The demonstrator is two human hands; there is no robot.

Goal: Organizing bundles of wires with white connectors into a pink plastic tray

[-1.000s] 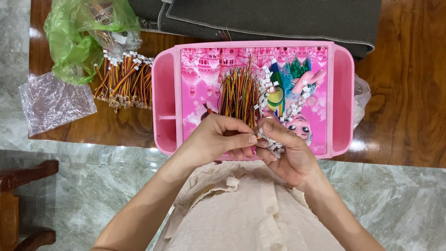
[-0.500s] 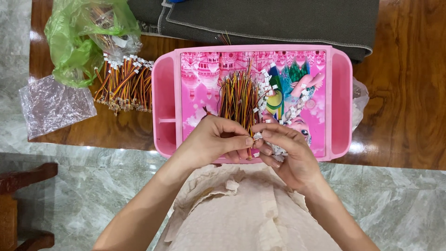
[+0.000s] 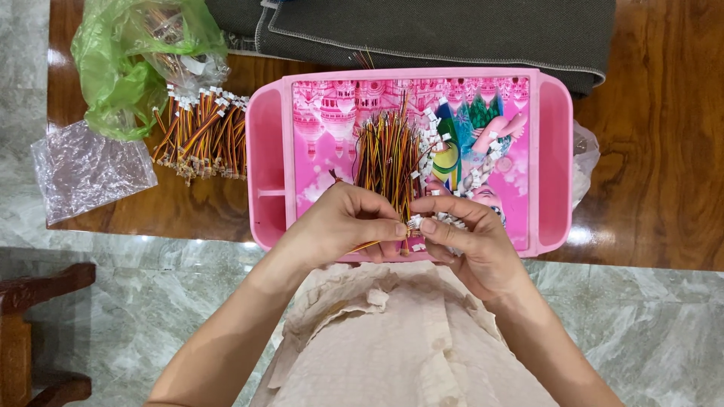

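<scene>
Pinching: both hands meet over the near edge of the pink tray (image 3: 554,151), fingertips together on one small white connector (image 3: 414,222).
Left hand: the left hand (image 3: 343,226) is closed, thumb and forefinger clamped on thin orange and yellow wires (image 3: 367,244) that run to that connector.
Right hand: the right hand (image 3: 471,241) is closed too, its thumb and forefinger nipping the connector from the other side; the two hands touch at the fingertips.
Wire bundle: a loose sheaf of striped wires (image 3: 386,154) lies in the tray's middle, just beyond the hands.
Loose connectors: small white plugs (image 3: 445,147) are scattered beside the sheaf, to its right.
Second bundle: more wires with white ends (image 3: 202,136) lie on the wooden table (image 3: 664,151), left of the tray.
Bags: a green plastic bag (image 3: 113,68) sits just behind that bundle; a clear plastic bag (image 3: 87,169) lies nearer, at the table's edge.
Cloth: a dark folded mat (image 3: 452,30) lies behind the tray.
</scene>
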